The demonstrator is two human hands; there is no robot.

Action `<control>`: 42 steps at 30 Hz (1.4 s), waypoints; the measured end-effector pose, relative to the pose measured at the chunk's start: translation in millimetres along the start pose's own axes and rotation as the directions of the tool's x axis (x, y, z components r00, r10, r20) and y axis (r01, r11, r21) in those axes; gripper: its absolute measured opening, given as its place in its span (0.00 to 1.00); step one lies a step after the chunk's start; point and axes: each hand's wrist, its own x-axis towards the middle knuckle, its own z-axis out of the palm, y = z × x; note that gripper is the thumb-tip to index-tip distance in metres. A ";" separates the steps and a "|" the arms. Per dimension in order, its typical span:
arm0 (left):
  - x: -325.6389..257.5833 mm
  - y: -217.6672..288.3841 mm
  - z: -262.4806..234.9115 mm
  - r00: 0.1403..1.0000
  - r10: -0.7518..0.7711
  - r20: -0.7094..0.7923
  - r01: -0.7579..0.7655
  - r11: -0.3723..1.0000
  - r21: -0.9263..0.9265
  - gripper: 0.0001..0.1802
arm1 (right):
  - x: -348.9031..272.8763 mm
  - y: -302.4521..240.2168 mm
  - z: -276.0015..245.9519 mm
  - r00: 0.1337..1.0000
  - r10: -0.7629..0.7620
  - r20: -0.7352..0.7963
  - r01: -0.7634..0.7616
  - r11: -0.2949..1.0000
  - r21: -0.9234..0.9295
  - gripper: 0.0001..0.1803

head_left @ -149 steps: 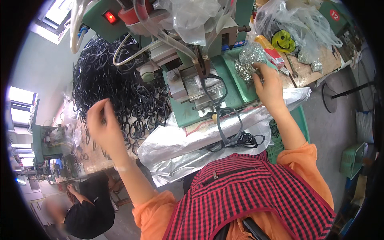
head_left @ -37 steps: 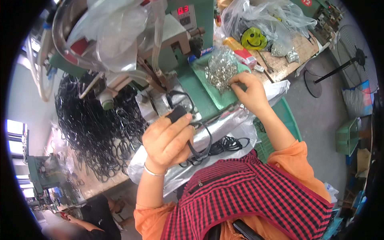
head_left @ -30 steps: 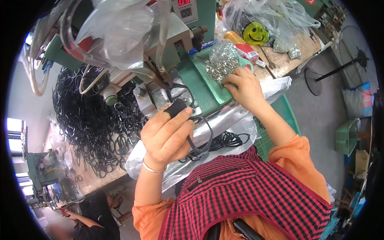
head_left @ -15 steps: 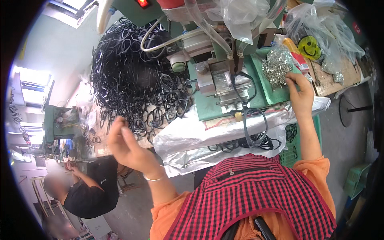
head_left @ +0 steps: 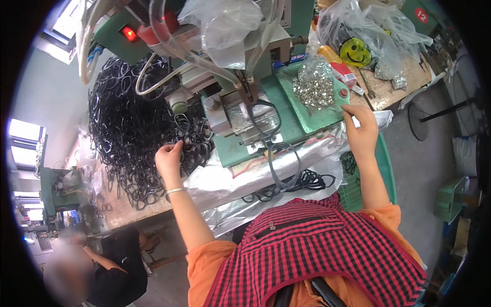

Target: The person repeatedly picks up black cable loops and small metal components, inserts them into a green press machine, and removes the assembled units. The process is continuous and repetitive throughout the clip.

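Black frame (head_left: 271,165) between widely parted hands (head_left: 169,159) (head_left: 362,133)

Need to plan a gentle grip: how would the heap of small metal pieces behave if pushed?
The heap of small metal pieces would probably spread apart, since it looks loose. Each piece is likely stiff, judging by the metallic glint, and probably light, being tiny beside the right hand.

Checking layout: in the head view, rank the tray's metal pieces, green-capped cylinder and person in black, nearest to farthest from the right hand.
1. Metal pieces: just upper left.
2. Green-capped cylinder: farther left.
3. Person in black: lower left.
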 end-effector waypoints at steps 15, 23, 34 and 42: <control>-59.8 40.6 -17.3 0.976 0.119 0.183 0.124 0.384 -0.915 0.13 | 81.2 -121.5 60.3 0.954 -0.030 0.299 -0.197 0.690 0.696 0.19; -98.8 67.5 5.7 0.973 0.132 -0.187 -0.216 0.253 -0.943 0.13 | 65.1 -127.5 75.9 0.946 0.048 0.321 -0.299 0.516 0.803 0.26; -97.9 205.5 -60.4 0.682 0.533 -0.501 -0.618 0.054 -0.784 0.14 | 58.5 -156.1 69.4 0.902 0.103 0.419 -0.430 0.284 0.857 0.32; -85.3 201.6 -60.3 0.532 0.680 -0.504 -0.739 0.083 -0.669 0.12 | 54.6 -153.5 70.0 0.924 0.088 0.371 -0.381 0.194 0.904 0.29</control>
